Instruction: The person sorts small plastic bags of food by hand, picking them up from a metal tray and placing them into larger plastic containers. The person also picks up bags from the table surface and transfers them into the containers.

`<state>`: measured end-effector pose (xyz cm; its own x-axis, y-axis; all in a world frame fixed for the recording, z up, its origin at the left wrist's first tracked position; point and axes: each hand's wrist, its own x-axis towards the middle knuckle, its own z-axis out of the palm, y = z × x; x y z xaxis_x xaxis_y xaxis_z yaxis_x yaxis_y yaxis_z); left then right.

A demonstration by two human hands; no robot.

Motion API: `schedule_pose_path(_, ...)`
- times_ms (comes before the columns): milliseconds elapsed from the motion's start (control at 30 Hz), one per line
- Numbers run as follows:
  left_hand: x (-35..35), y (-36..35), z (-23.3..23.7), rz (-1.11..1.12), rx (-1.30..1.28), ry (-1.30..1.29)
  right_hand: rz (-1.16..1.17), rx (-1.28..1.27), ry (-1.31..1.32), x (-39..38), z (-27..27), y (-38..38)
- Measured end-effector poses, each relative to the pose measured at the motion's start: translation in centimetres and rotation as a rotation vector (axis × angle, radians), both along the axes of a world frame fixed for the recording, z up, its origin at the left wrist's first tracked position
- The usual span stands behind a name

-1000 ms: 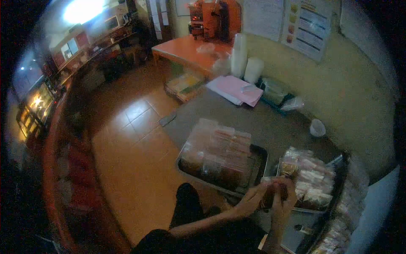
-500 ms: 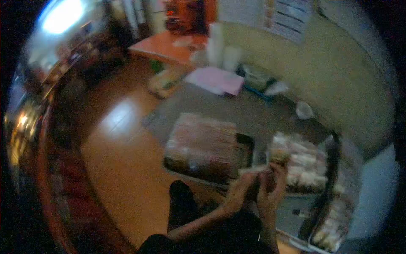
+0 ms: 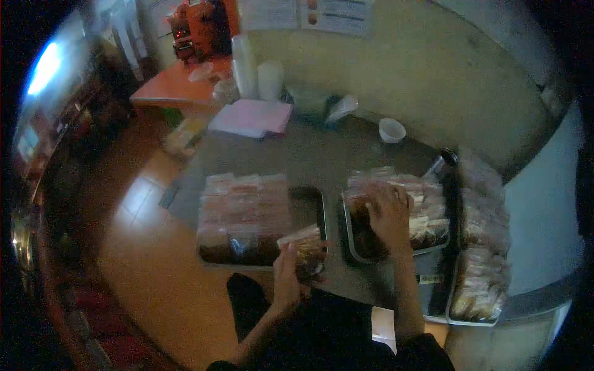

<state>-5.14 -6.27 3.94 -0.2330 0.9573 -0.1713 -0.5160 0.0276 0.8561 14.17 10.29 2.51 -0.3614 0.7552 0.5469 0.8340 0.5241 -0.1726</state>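
Observation:
My left hand (image 3: pixel 286 277) is closed around a few clear plastic packets (image 3: pixel 307 245) with brownish contents, in front of the left tray (image 3: pixel 323 210). That tray holds overlapping rows of similar flat packets (image 3: pixel 244 201) on its left side; its right part shows bare dark metal. My right hand (image 3: pixel 392 219) reaches over the middle tray (image 3: pixel 350 240), its bent fingers apart and touching the packets (image 3: pixel 427 204) there. Whether it grips one is partly hidden by the hand itself.
A third tray (image 3: pixel 473 323) of packets stands at the right. Pink sheets (image 3: pixel 253 116), a white bowl (image 3: pixel 392 130) and stacked white cups (image 3: pixel 270 80) lie toward the wall on the grey table (image 3: pixel 322 151). An orange table (image 3: pixel 179 86) is beyond.
My hands were close together between the trays; now they are apart. My right hand has moved up onto the middle tray's packets, while the left holds its packets. The view has turned right.

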Motion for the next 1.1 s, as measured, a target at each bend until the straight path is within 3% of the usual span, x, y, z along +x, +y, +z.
schedule_pose_path(100, -0.2, 0.2, -1.1, -0.044, 0.009, -0.034, -0.102, 0.069, -0.108, -0.5, -1.4, 1.7)
schedule_pose_path(200, 0.7, -0.1, 0.1, -0.061, -0.04, 0.061, -0.092, 0.044, -0.087, 0.5, -1.4, 1.5)
schedule_pose_path(300, 1.1, 0.3, -1.5, -0.031, -0.057, -0.045, -0.02, 0.016, -0.031, 0.7, -0.5, 0.6)
schedule_pose_path(500, 0.5, 2.2, -1.0, -0.049, 0.021, 0.0, 0.053, 0.028, 0.342, 1.1, 0.7, -0.6)
schedule_pose_path(600, 0.6, 2.6, -0.6, -0.068, 0.036, -0.041, 0.083, 0.223, 0.33, 1.3, -0.5, 0.4)
schedule_pose_path(800, 1.0, 3.1, -2.0, 0.003, 0.003, 0.035, -0.052, 0.361, 0.139, 0.3, -0.7, 0.6)
schedule_pose_path(900, 1.1, 3.7, -2.5, 0.049, -0.01, 0.053, 0.02, 0.307, 0.208, -0.3, -0.5, 0.7)
schedule_pose_path(1000, 1.3, 3.8, -1.5, -0.009, -0.125, -0.12, 0.118, 0.025, 0.392, 0.4, -1.4, 0.9)
schedule_pose_path(1100, 1.5, 4.3, -2.1, 0.008, 0.021, -0.078, 0.142, -0.305, 0.576, -0.2, 2.1, -1.0)
